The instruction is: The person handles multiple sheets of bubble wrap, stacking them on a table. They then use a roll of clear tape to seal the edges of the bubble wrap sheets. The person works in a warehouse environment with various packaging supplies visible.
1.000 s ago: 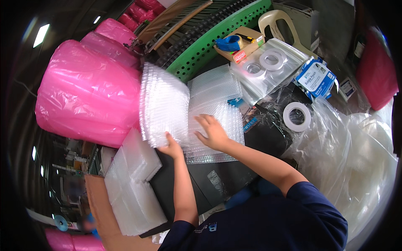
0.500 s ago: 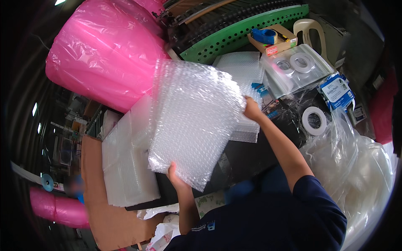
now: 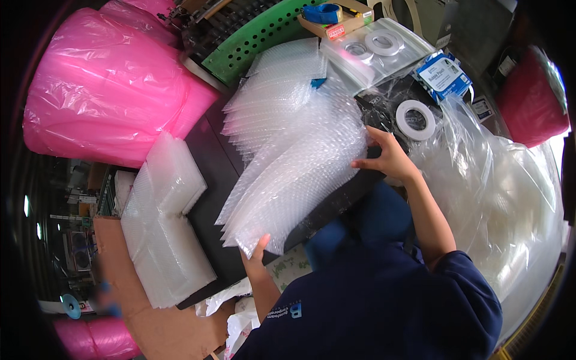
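A fanned, curving bundle of clear bubble wrap sheets (image 3: 300, 174) lies over the black table (image 3: 213, 141), its lower edges stepped apart. My left hand (image 3: 257, 253) pinches the near left corner of this bundle, thumb on top. At the bundle's right edge is my right hand (image 3: 393, 157), its thumb and fingers spread apart against the plastic. Just beyond, another fanned pile of bubble wrap (image 3: 270, 96) lies partly under the bundle. Further left, a stack of bubble wrap sheets (image 3: 165, 240) rests at the table's edge, some laid crosswise.
Large pink wrapped rolls (image 3: 114, 84) stand at the far left, near a green perforated frame (image 3: 258, 45). White tape rolls (image 3: 415, 120), a cardboard box with a blue tape dispenser (image 3: 322, 13) and a blue-and-white package (image 3: 444, 77) sit right. Clear plastic (image 3: 498, 192) bulges beside my right arm.
The bubble wrap bundle, earlier held up flat, has come down to the right and fanned into a curve. My right hand's fingers have spread; my left still holds the corner. The view has shifted.
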The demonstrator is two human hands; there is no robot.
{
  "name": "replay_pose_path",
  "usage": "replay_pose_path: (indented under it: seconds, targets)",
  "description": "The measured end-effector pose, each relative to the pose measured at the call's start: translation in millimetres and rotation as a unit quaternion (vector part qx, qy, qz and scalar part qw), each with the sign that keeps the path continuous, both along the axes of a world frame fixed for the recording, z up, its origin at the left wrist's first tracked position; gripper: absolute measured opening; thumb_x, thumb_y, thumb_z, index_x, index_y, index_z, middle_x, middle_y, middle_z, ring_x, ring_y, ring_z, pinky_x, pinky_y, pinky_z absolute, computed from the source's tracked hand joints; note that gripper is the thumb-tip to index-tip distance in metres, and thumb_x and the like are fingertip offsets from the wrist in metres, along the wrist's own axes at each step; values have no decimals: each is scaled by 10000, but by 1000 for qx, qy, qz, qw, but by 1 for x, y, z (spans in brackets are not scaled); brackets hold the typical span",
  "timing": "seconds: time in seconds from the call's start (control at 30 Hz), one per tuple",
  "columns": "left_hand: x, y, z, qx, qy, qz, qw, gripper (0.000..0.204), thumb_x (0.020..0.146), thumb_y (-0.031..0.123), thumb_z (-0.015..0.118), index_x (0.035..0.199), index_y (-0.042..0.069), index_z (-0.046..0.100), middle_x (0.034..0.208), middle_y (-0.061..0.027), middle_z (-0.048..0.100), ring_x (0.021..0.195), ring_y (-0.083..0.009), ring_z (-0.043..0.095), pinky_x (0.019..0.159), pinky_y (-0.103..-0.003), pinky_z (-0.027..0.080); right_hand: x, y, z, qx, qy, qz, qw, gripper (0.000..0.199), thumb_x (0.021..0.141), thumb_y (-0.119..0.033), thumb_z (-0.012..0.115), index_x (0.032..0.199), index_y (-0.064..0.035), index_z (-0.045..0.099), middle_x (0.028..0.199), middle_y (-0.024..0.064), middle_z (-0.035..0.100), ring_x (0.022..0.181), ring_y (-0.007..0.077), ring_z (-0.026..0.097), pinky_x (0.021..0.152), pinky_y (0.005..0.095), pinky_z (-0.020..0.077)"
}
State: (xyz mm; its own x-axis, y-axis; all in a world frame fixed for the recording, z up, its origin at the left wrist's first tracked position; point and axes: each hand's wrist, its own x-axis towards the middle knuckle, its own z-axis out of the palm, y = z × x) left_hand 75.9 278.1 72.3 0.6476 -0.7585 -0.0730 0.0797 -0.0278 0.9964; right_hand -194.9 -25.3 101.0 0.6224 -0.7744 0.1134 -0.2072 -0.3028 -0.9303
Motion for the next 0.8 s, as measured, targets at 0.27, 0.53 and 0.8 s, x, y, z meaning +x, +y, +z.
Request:
replay_pose_path:
  seconds: [0.27,0.53,0.8]
  targets:
    - [-3,-29,12,-40,-37,-97,994,1168,557,436,871,1425,1,221,1312,-148,431,1208,-265,451,1012,-392,371,7,11,-33,20,-30,33,999,619,607,-175,835,1142,-32,559,1014,69,631,976,180,557,918,373,408]
    - [-7,-37,9,-218,191,-140,947,981,758,595,649,1427,2,246,1383,-152,401,1268,-287,410,1052,-444,341,9,16,-67,197,-134,102,966,365,629,52,765,966,-10,638,915,7,654,871,80,572,825,261,455]
    - [52,-37,-14,85,89,-28,992,485,908,397,540,1157,-19,545,1064,-113,614,965,-171,582,813,-277,442,-6,26,-65,153,-121,131,972,276,672,33,753,909,-16,622,882,5,641,871,88,568,809,265,449]
